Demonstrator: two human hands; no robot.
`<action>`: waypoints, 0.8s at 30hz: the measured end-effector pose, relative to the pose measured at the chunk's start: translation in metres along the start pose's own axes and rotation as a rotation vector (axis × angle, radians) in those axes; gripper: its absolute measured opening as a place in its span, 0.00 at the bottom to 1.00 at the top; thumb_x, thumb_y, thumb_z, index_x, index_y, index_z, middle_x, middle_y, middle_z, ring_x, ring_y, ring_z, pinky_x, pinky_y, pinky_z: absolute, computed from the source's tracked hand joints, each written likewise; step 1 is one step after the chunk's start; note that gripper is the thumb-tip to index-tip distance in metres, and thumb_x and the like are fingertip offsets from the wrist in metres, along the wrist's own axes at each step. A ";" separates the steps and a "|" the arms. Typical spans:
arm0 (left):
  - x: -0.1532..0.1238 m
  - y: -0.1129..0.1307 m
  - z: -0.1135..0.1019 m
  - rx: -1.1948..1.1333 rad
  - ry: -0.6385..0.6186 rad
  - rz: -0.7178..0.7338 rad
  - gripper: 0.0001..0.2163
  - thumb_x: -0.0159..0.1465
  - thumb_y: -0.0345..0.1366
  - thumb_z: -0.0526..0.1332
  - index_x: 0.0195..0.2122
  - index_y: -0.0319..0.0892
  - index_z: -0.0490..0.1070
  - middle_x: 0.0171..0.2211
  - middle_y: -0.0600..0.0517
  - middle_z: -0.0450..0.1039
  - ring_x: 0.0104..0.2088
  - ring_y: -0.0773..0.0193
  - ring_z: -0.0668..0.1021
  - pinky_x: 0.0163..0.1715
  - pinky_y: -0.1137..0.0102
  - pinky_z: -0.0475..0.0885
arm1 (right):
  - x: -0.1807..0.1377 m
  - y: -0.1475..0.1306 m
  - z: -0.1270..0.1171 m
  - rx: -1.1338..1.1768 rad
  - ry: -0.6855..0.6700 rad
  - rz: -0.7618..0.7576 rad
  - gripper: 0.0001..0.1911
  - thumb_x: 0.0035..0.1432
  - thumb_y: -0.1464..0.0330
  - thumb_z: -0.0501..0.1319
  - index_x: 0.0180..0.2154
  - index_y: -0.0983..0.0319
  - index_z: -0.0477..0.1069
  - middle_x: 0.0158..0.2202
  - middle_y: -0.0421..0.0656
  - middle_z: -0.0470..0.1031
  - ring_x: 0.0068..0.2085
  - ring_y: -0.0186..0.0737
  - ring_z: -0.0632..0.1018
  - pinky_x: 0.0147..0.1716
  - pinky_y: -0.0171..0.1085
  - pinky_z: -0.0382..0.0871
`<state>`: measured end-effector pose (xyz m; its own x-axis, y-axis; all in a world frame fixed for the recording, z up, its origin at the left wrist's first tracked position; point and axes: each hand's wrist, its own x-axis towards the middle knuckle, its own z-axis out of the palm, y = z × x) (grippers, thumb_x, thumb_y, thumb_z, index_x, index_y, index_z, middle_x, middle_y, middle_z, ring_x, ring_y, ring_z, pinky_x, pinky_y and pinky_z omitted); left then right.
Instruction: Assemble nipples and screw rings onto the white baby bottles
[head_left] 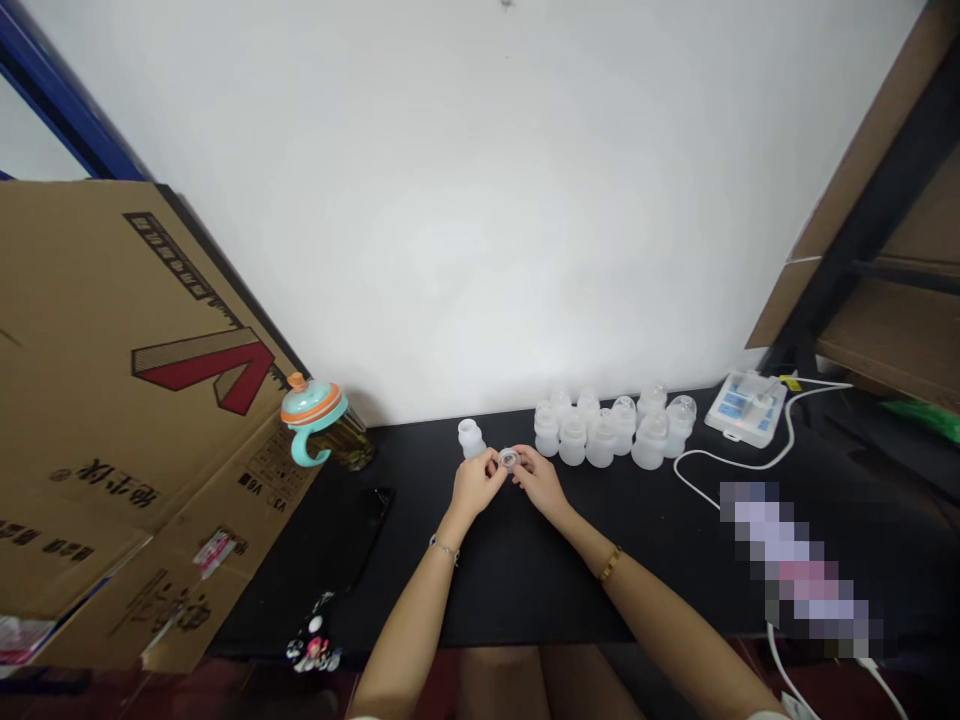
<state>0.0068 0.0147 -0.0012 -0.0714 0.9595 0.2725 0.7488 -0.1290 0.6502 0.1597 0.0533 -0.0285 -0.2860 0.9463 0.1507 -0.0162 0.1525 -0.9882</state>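
Observation:
Between my two hands, above the black table [540, 580], is a small translucent round bottle collar [508, 458]. My left hand [474, 484] pinches its left side with thumb and fingers. On the other side my right hand [543, 482] grips the rim, fingers bent. What lies inside the collar is too small to make out. Just behind my left hand stands an uncapped frosted baby bottle [470, 436], its lower part hidden by the hand. To the right of my right hand, several frosted baby bottles [600, 440] with clear domed caps stand upright in a group.
At the left stands a large cardboard box [90, 380], beside a turquoise-lidded jug [319, 420]. A dark phone [367, 530] with a beaded charm [313, 645] lies nearer me. A clear plastic case [746, 408], a white cable [787, 440] and a blurred-out item [799, 570] occupy the right.

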 end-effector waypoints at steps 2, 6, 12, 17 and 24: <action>0.000 0.002 0.000 0.000 0.004 -0.007 0.07 0.63 0.38 0.58 0.30 0.44 0.72 0.19 0.58 0.66 0.21 0.67 0.68 0.28 0.72 0.58 | -0.001 -0.001 0.000 -0.014 -0.003 -0.022 0.15 0.56 0.60 0.61 0.43 0.58 0.74 0.33 0.41 0.80 0.28 0.38 0.77 0.26 0.35 0.71; -0.001 0.003 0.000 0.000 0.020 -0.002 0.08 0.64 0.40 0.57 0.31 0.44 0.71 0.19 0.59 0.64 0.21 0.67 0.67 0.28 0.73 0.57 | -0.001 0.000 -0.001 -0.045 -0.004 -0.062 0.15 0.58 0.59 0.60 0.44 0.58 0.74 0.34 0.41 0.80 0.28 0.38 0.77 0.27 0.36 0.71; 0.000 0.001 0.001 0.029 0.026 -0.015 0.09 0.66 0.40 0.57 0.30 0.45 0.70 0.19 0.59 0.63 0.21 0.67 0.67 0.28 0.72 0.55 | -0.002 0.003 0.000 -0.107 -0.011 -0.115 0.15 0.60 0.61 0.59 0.47 0.58 0.73 0.36 0.42 0.81 0.30 0.39 0.78 0.33 0.38 0.74; 0.000 0.001 0.002 0.068 0.033 -0.017 0.08 0.66 0.39 0.56 0.30 0.45 0.70 0.19 0.58 0.65 0.21 0.66 0.67 0.27 0.71 0.55 | -0.004 0.006 0.001 -0.120 -0.023 -0.110 0.16 0.59 0.62 0.59 0.48 0.57 0.73 0.36 0.41 0.81 0.30 0.39 0.78 0.32 0.38 0.74; -0.001 0.007 -0.001 0.086 -0.026 -0.004 0.08 0.66 0.41 0.57 0.34 0.45 0.73 0.21 0.57 0.70 0.23 0.66 0.71 0.28 0.73 0.57 | -0.004 0.002 0.001 -0.071 0.002 -0.043 0.15 0.60 0.58 0.60 0.45 0.59 0.74 0.32 0.41 0.78 0.27 0.38 0.76 0.27 0.35 0.71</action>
<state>0.0110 0.0124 0.0039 -0.0580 0.9661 0.2514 0.8024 -0.1047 0.5876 0.1596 0.0494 -0.0307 -0.2848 0.9389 0.1930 0.0395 0.2127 -0.9763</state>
